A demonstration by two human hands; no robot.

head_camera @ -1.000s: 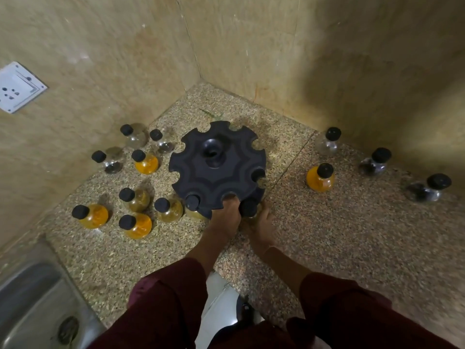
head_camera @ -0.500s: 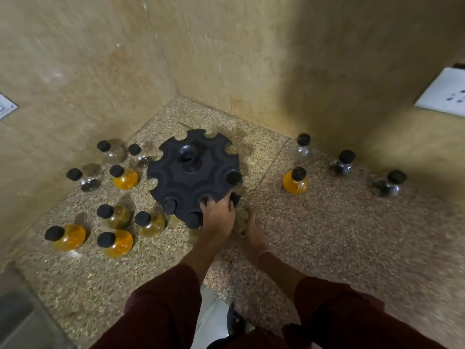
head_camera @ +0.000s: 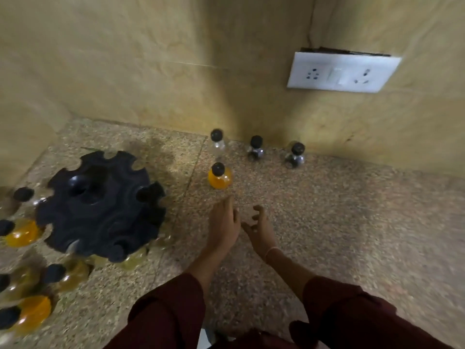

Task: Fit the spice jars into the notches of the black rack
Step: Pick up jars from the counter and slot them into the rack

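The beige stone wall (head_camera: 151,59) fills the upper half of the frame, and below it lies the speckled granite counter (head_camera: 352,222). The black rack (head_camera: 100,217) stands on the counter at the left. It is round, with notches cut around its rim. One black cap (head_camera: 144,193) sits in a notch on its right side and another cap (head_camera: 117,253) at its lower edge. Two maroon sleeves (head_camera: 166,318) come in from the bottom of the frame. A white socket plate (head_camera: 342,73) is on the wall at the upper right. In the centre, the left hand (head_camera: 222,222) is stretched forward with straight fingers and holds nothing. Its tips are just below the orange jar (head_camera: 219,178) and seem not to touch it. Beside it, the right hand (head_camera: 259,227) has loosely curled fingers and is also empty. Behind the orange jar, near the wall, stand a clear jar (head_camera: 217,142) and two dark-filled jars (head_camera: 256,148), all upright with black caps. More yellow jars (head_camera: 22,233) stand at the left edge, beside and below the rack, but they are blurred.
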